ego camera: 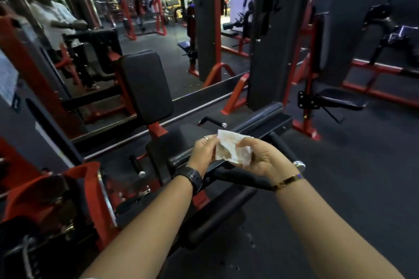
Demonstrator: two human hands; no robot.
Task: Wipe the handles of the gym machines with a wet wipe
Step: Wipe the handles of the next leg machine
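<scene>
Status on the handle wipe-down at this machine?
Done: the wet wipe shows brownish smudges, so it has probably wiped something; which handles, cannot tell. In hand: the left hand and right hand both pinch the wipe above the machine, touching no handle. Left: the near handle under the hands, the short handle to the left, the far handle beyond.

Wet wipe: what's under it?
The left hand and right hand hold the wet wipe over a black machine handle; whatever lies directly behind wipe and hands is covered.

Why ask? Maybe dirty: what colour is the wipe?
White, with brownish stains on the wipe; head view.
</scene>
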